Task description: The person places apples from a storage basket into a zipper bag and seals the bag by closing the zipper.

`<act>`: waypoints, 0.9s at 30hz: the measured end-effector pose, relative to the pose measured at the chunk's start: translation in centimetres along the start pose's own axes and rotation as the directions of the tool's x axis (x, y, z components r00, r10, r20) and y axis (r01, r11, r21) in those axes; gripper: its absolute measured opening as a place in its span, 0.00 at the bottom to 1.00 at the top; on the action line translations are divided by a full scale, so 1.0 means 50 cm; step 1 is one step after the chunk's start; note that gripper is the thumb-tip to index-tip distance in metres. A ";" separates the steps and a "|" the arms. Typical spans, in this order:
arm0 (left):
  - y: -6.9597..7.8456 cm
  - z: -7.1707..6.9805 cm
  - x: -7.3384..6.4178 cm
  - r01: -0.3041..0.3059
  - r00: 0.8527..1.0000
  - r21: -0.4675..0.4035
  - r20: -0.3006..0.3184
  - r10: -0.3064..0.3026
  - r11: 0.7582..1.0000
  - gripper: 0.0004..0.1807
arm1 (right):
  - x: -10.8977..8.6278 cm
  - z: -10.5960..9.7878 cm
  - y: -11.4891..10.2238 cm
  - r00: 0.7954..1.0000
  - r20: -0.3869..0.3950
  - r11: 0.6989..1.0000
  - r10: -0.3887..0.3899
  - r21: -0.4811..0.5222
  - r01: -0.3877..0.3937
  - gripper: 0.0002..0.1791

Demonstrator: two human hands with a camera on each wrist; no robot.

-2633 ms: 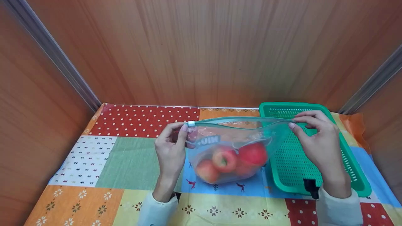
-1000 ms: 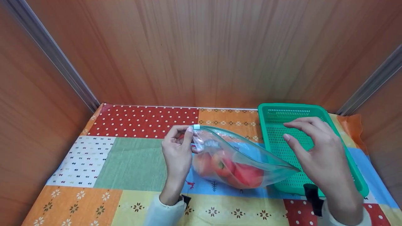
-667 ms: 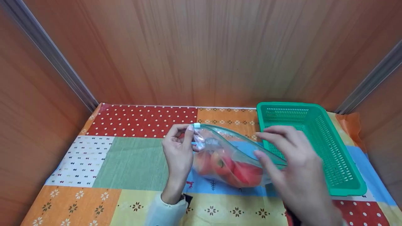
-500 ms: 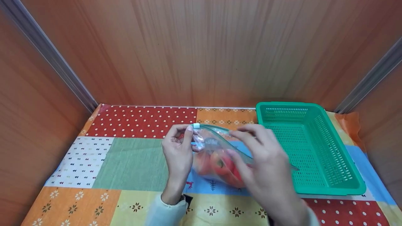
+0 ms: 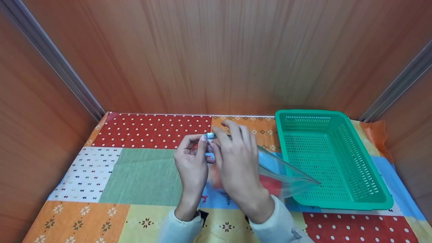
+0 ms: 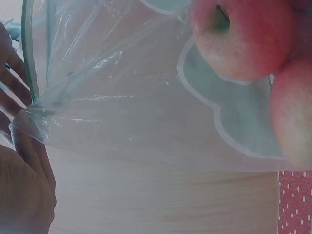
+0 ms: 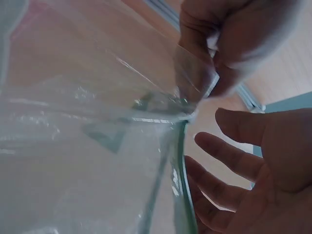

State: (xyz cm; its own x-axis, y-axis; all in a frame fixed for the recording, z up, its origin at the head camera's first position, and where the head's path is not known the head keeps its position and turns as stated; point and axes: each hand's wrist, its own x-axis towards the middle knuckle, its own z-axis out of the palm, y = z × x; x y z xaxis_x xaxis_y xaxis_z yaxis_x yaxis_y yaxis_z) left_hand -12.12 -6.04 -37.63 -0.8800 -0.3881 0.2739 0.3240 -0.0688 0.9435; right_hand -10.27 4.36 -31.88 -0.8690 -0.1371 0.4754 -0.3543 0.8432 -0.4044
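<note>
A clear zip bag point(image 5: 293, 185) with a green-edged, partly parted mouth stands on the cloth, holding several red-yellow apples point(image 6: 243, 39). My left hand point(image 5: 191, 165) pinches its upper left corner, right beside the white slider point(image 5: 210, 135). My right hand point(image 5: 238, 165) has come up to the slider from the right and covers much of the bag in the head view. In the right wrist view, the right hand's thumb and fingers point(image 7: 229, 156) are spread apart near the zip edge, with no grip on it visible. The bag's right corner hangs over the basket's side.
A green plastic basket point(image 5: 373, 202) stands at the right, its near left edge partly behind the bag. A patchwork cloth point(image 5: 145, 175) covers the table. Wooden panels point(image 5: 216, 60) rise behind and at both sides, with metal strips at the corners.
My right hand released the bag's right corner, which sank, then swept left to the slider. The left hand kept its pinch and shifted slightly right. The basket now shows less covered.
</note>
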 end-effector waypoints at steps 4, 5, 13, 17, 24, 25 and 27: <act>0.000 0.002 -0.001 -0.020 1.000 0.016 -0.014 0.020 1.000 0.07 | 0.013 0.018 -0.003 1.000 0.001 1.000 -0.005 -0.010 0.005 0.26; 0.000 0.002 -0.001 -0.024 1.000 0.012 -0.015 0.025 1.000 0.07 | 0.015 0.021 -0.003 1.000 0.006 1.000 -0.002 -0.007 0.002 0.26; -0.001 0.003 -0.002 -0.041 0.999 -0.001 -0.014 0.041 0.999 0.06 | 0.028 0.025 -0.002 1.000 0.006 1.000 -0.013 0.004 0.013 0.20; -0.001 0.002 -0.002 -0.037 0.999 -0.005 -0.006 0.037 0.999 0.07 | 0.033 0.022 0.002 1.000 0.015 1.000 -0.006 0.027 0.005 0.19; 0.003 0.003 -0.001 -0.042 0.999 0.001 0.008 0.042 0.999 0.07 | 0.038 0.015 0.010 1.000 0.010 0.999 0.014 0.040 -0.014 0.18; 0.004 0.003 -0.001 -0.042 0.999 -0.002 0.010 0.042 0.999 0.07 | 0.038 0.013 0.011 1.000 0.005 0.999 0.016 0.034 -0.016 0.18; 0.005 0.003 0.000 -0.042 0.999 -0.008 0.017 0.043 0.999 0.08 | 0.039 0.010 0.013 1.000 -0.008 0.999 0.027 0.027 -0.026 0.18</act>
State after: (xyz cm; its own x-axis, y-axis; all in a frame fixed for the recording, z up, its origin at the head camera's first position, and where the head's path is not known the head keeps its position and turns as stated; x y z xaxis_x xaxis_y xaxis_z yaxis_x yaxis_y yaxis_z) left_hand -12.08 -5.95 -37.37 -0.8711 -0.3751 0.3169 0.3639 -0.0599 0.9295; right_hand -12.36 4.39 -31.60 -0.8752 -0.1104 0.4711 -0.3406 0.8321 -0.4377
